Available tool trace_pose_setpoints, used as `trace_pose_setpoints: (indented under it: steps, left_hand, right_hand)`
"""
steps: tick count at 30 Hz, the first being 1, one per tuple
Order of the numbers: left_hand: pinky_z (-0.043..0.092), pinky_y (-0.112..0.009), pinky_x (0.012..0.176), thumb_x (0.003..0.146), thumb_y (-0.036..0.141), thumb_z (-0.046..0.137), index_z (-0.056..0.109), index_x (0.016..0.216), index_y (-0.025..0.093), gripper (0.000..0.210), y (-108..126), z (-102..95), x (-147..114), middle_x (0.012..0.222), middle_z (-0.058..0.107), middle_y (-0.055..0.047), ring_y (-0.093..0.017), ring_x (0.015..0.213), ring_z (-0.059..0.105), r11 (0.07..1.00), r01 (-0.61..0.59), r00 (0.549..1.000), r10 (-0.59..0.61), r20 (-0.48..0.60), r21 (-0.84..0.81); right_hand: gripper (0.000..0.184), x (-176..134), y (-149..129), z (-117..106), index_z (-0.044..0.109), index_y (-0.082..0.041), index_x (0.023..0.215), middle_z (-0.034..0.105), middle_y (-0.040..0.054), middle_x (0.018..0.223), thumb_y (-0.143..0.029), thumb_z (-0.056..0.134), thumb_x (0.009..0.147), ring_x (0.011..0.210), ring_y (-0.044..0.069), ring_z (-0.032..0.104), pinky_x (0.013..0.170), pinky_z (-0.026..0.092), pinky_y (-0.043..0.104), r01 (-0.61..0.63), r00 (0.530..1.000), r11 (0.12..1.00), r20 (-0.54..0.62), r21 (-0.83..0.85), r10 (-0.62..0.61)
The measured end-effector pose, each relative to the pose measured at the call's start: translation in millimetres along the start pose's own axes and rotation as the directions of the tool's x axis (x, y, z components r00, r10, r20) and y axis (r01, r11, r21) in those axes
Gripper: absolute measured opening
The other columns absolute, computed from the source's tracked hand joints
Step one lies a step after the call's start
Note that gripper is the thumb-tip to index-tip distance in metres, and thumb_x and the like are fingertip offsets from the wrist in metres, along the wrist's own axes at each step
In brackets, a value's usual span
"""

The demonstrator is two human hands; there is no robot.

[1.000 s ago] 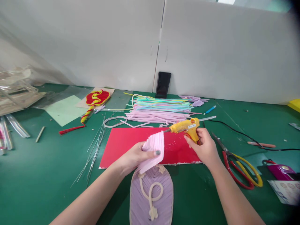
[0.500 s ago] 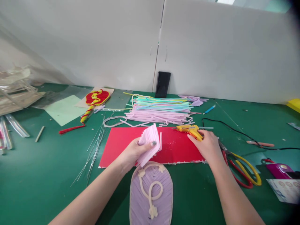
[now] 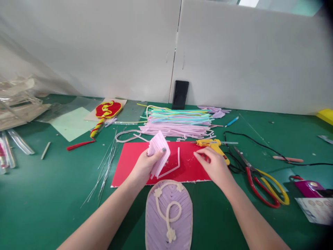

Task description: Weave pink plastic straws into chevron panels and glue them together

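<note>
glue gun (image 3: 211,142) lies flat in the head view, just beside the right hand (image 3: 215,166). that hand's fingers bend loosely, with nothing seen in them. the left hand (image 3: 143,164) grips a stripy pink pad (image 3: 158,142) above the red board (image 3: 191,171). a bent pink stick (image 3: 179,159) is near it; i can't tell if they join. a hot tip might burn fingers that brush it. squeezing hard might bend the pad.
</note>
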State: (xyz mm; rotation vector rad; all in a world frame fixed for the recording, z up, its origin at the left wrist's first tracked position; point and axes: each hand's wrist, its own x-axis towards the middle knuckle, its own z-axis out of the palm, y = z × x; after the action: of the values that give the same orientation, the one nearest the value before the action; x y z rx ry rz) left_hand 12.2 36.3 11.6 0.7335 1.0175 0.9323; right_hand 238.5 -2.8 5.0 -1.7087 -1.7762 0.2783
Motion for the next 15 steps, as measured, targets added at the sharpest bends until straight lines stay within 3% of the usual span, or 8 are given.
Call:
trace_pose_setpoints:
  steps: [5, 9, 15]
  left_hand:
    - [0.044, -0.020, 0.056, 0.061, 0.036, 0.074, 0.063, 0.082, 0.013, 0.033, -2.0, -0.2, -0.1, 0.067, 0.066, -0.001, -0.011, 0.056, 0.058, 0.999, -0.030, 0.999, 0.030, 0.012, 0.041]
    - [0.043, -0.020, 0.056, 0.059, 0.035, 0.076, 0.063, 0.076, 0.012, 0.031, 0.8, 3.9, -2.8, 0.063, 0.064, 0.001, -0.010, 0.053, 0.056, 0.994, -0.053, 0.998, 0.054, -0.012, 0.091]
    - [0.044, -0.021, 0.057, 0.058, 0.035, 0.076, 0.064, 0.079, 0.012, 0.033, 1.5, 5.4, -5.1, 0.066, 0.066, -0.001, -0.012, 0.057, 0.059, 0.997, -0.014, 0.999, 0.012, 0.033, 0.073]
  right_hand:
    - [0.025, -7.0, -40.2, 17.4, 0.053, -0.021, 0.069, 0.058, 0.0026, 0.069, -0.040, 0.048, 0.083, 0.067, 0.017, 0.057, 0.058, 0.042, 0.026, -0.062, 0.969, 0.997, 0.235, -0.053, 0.073]
    - [0.014, -8.8, -56.0, 32.6, 0.051, -0.021, 0.072, 0.059, 0.0039, 0.077, -0.032, 0.055, 0.078, 0.073, 0.019, 0.058, 0.057, 0.040, 0.026, -0.082, 0.963, 0.973, 0.235, -0.214, 0.133]
    - [0.005, -8.8, -49.7, 35.6, 0.052, -0.021, 0.072, 0.057, 0.0016, 0.078, -0.017, 0.056, 0.070, 0.072, 0.016, 0.057, 0.062, 0.041, 0.025, -0.125, 0.953, 0.976, 0.252, -0.178, 0.168]
